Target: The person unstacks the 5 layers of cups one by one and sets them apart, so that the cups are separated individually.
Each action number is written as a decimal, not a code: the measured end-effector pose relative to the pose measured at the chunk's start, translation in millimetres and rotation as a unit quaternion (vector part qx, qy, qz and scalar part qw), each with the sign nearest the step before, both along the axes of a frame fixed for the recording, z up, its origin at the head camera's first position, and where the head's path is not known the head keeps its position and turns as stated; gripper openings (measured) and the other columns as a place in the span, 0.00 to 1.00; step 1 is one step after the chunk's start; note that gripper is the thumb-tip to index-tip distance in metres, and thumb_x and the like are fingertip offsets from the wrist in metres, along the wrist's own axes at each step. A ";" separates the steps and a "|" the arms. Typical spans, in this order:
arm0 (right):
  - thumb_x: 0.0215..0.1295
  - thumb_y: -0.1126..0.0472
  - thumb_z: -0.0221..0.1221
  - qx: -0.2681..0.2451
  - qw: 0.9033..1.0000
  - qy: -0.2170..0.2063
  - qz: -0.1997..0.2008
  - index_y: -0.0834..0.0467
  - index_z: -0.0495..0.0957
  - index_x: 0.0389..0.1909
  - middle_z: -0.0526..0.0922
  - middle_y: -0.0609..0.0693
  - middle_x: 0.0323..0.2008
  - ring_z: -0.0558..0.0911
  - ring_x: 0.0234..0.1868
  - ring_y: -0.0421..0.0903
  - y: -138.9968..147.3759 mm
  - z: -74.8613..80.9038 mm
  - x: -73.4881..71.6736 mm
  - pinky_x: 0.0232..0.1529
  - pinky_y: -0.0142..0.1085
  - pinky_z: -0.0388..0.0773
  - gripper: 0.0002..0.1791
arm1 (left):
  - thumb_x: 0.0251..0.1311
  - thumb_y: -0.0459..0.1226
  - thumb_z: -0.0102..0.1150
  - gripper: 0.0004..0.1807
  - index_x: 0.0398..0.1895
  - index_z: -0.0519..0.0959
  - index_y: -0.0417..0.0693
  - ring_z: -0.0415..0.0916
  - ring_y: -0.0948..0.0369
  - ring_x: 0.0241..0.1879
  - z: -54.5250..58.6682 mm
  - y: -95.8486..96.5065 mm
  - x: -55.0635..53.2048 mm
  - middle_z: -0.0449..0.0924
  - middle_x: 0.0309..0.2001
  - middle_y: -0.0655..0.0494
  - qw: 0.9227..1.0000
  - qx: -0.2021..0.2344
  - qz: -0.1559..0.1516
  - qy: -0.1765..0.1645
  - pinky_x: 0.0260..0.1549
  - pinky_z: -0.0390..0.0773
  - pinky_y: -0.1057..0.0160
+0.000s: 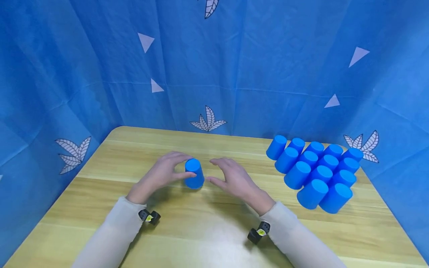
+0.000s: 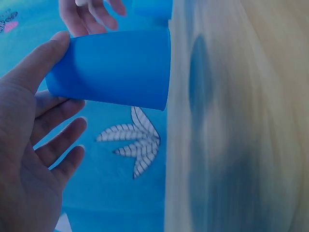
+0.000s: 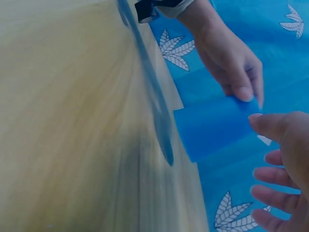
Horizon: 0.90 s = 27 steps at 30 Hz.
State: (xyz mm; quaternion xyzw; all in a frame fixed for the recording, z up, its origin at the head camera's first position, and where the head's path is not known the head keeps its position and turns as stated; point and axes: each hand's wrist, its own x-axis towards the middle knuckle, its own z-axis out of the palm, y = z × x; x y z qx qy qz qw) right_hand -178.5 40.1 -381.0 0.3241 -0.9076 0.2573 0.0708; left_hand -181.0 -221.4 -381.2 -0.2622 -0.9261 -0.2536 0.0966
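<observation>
A blue cup (image 1: 193, 176) stands upside down near the middle of the table, its narrow closed end up. My left hand (image 1: 165, 171) pinches it near that end, thumb on the near side and fingers behind. The left wrist view shows the same cup (image 2: 113, 67) between thumb and forefinger, the other fingers spread loosely. Whether its rim touches the tabletop, I cannot tell. Just right of the cup is my right hand (image 1: 234, 178), thumb and fingers apart, holding nothing. In the right wrist view, my right hand's fingers (image 3: 275, 198) are loosely bent.
Several more blue cups (image 1: 310, 158) stand upside down in close rows on the right of the wooden table (image 1: 201, 230). A blue patterned curtain (image 1: 187, 56) hangs behind the table and along both sides. Small black cameras (image 1: 258, 232) sit at both wrists.
</observation>
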 end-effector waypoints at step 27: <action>0.61 0.36 0.61 -0.022 0.998 -0.016 -0.055 0.53 0.75 0.63 0.81 0.48 0.55 0.80 0.55 0.51 112.4 -1.4 70.8 0.51 0.52 0.79 0.35 | 0.52 0.58 0.69 0.32 0.58 0.80 0.54 0.76 0.63 0.55 16.8 133.5 30.2 0.82 0.52 0.62 0.982 -0.015 -0.180 0.057 0.58 0.73 0.56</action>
